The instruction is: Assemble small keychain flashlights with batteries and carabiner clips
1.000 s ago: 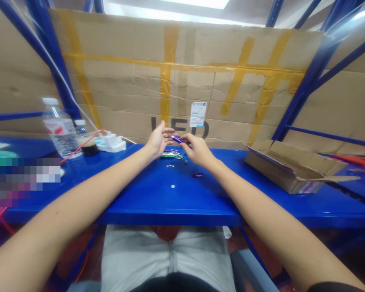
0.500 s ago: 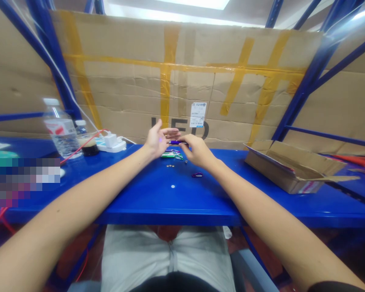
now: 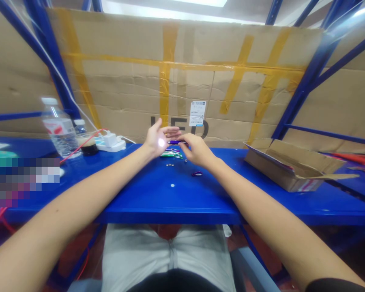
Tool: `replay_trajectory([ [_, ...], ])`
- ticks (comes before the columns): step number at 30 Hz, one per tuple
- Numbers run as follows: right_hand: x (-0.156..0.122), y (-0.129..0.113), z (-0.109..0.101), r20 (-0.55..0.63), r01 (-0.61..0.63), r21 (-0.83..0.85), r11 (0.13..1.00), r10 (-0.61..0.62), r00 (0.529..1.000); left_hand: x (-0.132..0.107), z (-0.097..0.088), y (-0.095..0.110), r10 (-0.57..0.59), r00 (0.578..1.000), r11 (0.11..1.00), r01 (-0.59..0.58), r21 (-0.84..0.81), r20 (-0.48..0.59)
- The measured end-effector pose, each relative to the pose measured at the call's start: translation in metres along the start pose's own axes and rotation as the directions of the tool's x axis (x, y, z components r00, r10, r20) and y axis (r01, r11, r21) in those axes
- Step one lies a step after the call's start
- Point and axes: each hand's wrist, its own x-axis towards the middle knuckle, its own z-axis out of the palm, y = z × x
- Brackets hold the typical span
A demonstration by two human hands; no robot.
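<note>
My right hand pinches a small purple flashlight and points it left. A bright white spot of its light falls on the palm of my left hand, which is held up open with fingers spread. Below the hands on the blue table lie a bundle of green and purple flashlights, several small button cells, a purple clip and a small white dot.
A water bottle, a smaller dark bottle and a white power strip with red cable stand at the left. An open cardboard box lies at the right. A taped cardboard wall backs the table.
The right hand has levelled the purple flashlight toward the left palm, and a bright light spot now shows on that palm. The left hand opened slightly.
</note>
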Motion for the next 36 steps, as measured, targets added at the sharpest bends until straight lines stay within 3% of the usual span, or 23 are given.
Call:
replay_trajectory([
  [36, -0.0001, 0.0005, -0.0013, 0.001, 0.001, -0.04, 0.999, -0.001, 1.0, -0.0036, 0.0033, 0.0049, -0.054, 0.998, 0.998, 0.055, -0.033, 0.027],
])
